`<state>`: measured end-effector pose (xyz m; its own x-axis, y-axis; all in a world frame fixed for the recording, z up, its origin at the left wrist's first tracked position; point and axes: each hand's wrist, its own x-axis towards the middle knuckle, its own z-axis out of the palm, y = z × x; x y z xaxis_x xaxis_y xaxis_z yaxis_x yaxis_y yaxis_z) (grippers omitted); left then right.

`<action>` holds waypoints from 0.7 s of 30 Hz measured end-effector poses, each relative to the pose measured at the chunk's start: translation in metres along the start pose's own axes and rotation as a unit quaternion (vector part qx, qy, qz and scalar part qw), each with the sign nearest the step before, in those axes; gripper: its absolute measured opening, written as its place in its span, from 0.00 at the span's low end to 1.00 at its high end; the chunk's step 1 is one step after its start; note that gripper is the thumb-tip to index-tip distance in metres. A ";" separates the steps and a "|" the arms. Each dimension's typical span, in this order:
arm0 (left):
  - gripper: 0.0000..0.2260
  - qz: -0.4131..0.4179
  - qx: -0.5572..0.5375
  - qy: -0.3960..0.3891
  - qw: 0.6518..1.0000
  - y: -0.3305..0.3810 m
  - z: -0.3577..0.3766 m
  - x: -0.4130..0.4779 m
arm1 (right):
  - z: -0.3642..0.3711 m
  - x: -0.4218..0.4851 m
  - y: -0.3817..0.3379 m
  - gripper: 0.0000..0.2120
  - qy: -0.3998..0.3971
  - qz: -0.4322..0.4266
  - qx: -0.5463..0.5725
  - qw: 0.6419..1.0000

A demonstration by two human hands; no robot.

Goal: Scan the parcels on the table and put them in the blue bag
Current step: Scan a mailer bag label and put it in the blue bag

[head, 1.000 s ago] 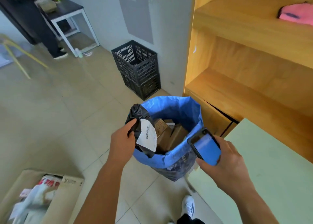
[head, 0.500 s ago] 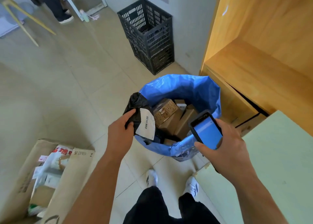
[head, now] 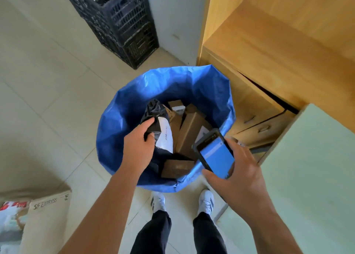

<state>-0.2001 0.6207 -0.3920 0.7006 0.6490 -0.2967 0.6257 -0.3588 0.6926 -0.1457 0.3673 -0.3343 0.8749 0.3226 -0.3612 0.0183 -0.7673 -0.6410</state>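
A person's left grip [head: 137, 150], fingers curled round a black parcel [head: 156, 110], holds it inside the blue bag [head: 192, 86] over boxes [head: 192, 132] already bagged, while the right grip [head: 240, 175] alongside clasps a scanner [head: 217, 157]; only the release seems left for this parcel.

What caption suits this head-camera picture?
Left hand holds a black parcel in the blue bag; right hand holds a scanner.

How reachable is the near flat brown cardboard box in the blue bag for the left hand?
Probably yes, once emptied: left hand grips the black plastic parcel; the flat brown cardboard box lies uncovered beside it.
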 end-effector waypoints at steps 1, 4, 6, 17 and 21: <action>0.22 0.005 -0.001 -0.006 1.000 0.003 0.008 0.008 | 0.001 0.002 0.003 0.40 0.001 0.007 -0.002 1.000; 0.23 0.008 -0.020 -0.021 1.000 0.021 0.034 0.035 | 0.002 0.007 0.010 0.42 0.005 0.038 -0.011 0.999; 0.25 -0.009 -0.060 -0.027 0.998 0.037 0.051 0.055 | 0.000 0.012 0.013 0.42 0.009 0.048 -0.017 0.999; 0.32 0.062 -0.082 -0.097 0.990 0.056 0.086 0.069 | -0.003 0.029 0.020 0.43 0.013 0.070 -0.039 0.997; 0.31 0.134 0.012 -0.096 0.986 0.054 0.076 0.057 | -0.004 0.030 0.014 0.43 0.014 0.065 -0.042 0.997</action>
<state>-0.1008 0.5870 -0.4218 0.8925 0.3906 -0.2256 0.4157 -0.5182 0.7474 -0.1176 0.3638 -0.3515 0.8856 0.2025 -0.4180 -0.0573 -0.8454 -0.5311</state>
